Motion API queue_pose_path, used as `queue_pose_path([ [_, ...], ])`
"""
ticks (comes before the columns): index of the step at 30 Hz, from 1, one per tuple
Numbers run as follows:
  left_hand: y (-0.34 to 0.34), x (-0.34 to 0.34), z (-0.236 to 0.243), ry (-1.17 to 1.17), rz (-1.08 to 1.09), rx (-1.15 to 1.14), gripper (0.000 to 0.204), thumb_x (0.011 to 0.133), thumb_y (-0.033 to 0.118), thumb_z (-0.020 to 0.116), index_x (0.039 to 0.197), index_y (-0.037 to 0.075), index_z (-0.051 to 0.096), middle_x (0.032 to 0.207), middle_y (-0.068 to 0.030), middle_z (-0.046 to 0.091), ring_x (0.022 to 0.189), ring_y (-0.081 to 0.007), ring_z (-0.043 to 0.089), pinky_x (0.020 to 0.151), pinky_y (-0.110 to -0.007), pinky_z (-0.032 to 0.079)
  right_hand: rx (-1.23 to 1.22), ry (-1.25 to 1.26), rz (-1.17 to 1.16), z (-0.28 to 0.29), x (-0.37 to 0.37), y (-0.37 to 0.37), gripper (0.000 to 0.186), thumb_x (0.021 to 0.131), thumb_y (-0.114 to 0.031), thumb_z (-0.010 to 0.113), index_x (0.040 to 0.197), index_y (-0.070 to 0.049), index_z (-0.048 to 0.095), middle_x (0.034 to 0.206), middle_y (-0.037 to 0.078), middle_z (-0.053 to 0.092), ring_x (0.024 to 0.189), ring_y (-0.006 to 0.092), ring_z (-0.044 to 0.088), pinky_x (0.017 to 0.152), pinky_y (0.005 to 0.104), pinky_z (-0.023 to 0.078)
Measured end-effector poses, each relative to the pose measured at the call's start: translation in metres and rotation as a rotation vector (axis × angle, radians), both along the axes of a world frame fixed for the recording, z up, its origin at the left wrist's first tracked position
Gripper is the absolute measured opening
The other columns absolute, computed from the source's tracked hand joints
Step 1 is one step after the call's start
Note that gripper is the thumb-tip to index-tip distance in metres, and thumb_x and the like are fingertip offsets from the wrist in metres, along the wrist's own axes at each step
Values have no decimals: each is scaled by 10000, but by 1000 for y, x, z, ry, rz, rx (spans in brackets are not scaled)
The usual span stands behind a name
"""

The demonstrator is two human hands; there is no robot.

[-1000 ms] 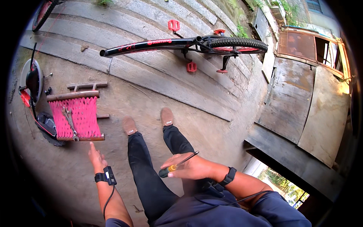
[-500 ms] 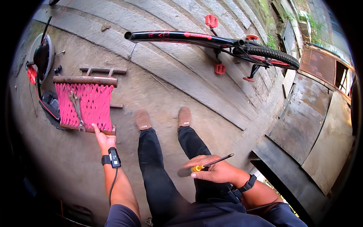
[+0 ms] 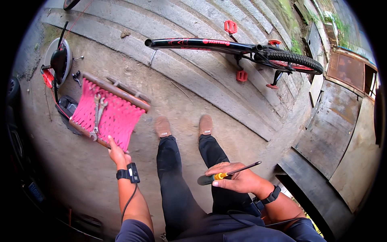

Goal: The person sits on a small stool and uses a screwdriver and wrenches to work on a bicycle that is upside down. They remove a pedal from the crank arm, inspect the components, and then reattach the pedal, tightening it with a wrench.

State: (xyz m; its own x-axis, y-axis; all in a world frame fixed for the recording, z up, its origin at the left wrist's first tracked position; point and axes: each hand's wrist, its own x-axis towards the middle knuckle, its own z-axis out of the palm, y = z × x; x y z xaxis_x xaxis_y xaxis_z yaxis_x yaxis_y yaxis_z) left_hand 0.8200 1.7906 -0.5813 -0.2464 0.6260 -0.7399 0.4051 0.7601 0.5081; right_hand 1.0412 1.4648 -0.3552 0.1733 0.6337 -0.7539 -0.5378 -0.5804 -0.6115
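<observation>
My left hand (image 3: 117, 154) grips the near wooden rail of a small folding stool (image 3: 125, 119) with a woven pink seat. Two wrenches (image 3: 98, 113) lie side by side on that seat, their lower ends close to the near rail. The stool sits tilted at an angle on my left. In my right hand (image 3: 238, 178), held over my thigh, is a screwdriver (image 3: 222, 175) with a dark and yellow handle. Its shaft points away to the upper right, and my fingers wrap round the handle.
A black bicycle frame (image 3: 193, 43) with red pedals and a rear wheel lies across the concrete steps (image 3: 193, 76) ahead. Far left are a bicycle saddle (image 3: 59, 64), a pale round basin (image 3: 68, 66) and a black bag (image 3: 69, 109). Metal sheets (image 3: 326, 117) stand at right.
The stool has turned clockwise in my left hand and shifted right, with the wrenches still on it. My right hand keeps its hold on the screwdriver. The whole view has shifted slightly.
</observation>
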Motion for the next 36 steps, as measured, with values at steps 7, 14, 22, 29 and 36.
queue_pose_path([
  [7, -15, -16, 70, -23, -297, -24, 426, 959, 378, 676, 1171, 21, 583, 963, -22, 649, 776, -137, 636, 667, -306, 523, 60, -57, -59, 35, -16, -9, 325, 900, -125, 730, 1214, -49, 692, 1176, 114, 672, 1084, 223, 604, 956, 351, 474],
  [14, -41, 6, 120, -155, -681, 52, 311, 940, 304, 714, 1097, 49, 631, 896, 21, 635, 794, -78, 573, 720, -280, 485, 122, -240, -80, 90, -25, -40, 330, 920, -211, 719, 1205, -48, 687, 1176, 125, 671, 1065, 224, 627, 919, 354, 503],
  [22, -127, 85, 202, -210, -1019, 76, 275, 883, 293, 784, 939, 56, 656, 806, 33, 625, 669, -64, 529, 603, -262, 450, 192, -313, -209, 144, -18, -138, 332, 915, -217, 722, 1214, -76, 688, 1178, 110, 670, 1073, 211, 622, 927, 337, 493],
  [29, -241, 125, 249, -169, -1138, 104, 269, 879, 280, 789, 932, 51, 659, 762, 28, 626, 640, -65, 539, 571, -264, 452, 198, -325, -324, 182, 7, -295, 329, 869, -105, 740, 1186, -29, 691, 1141, 121, 695, 1085, 259, 621, 974, 380, 471],
  [36, -350, 168, 273, -223, -1216, -26, 245, 894, 265, 769, 946, 50, 665, 775, 17, 642, 633, -69, 555, 579, -259, 457, -74, -373, -477, 231, 40, -427, 280, 874, -106, 741, 1141, -29, 711, 1091, 90, 695, 1011, 187, 627, 908, 319, 486],
])
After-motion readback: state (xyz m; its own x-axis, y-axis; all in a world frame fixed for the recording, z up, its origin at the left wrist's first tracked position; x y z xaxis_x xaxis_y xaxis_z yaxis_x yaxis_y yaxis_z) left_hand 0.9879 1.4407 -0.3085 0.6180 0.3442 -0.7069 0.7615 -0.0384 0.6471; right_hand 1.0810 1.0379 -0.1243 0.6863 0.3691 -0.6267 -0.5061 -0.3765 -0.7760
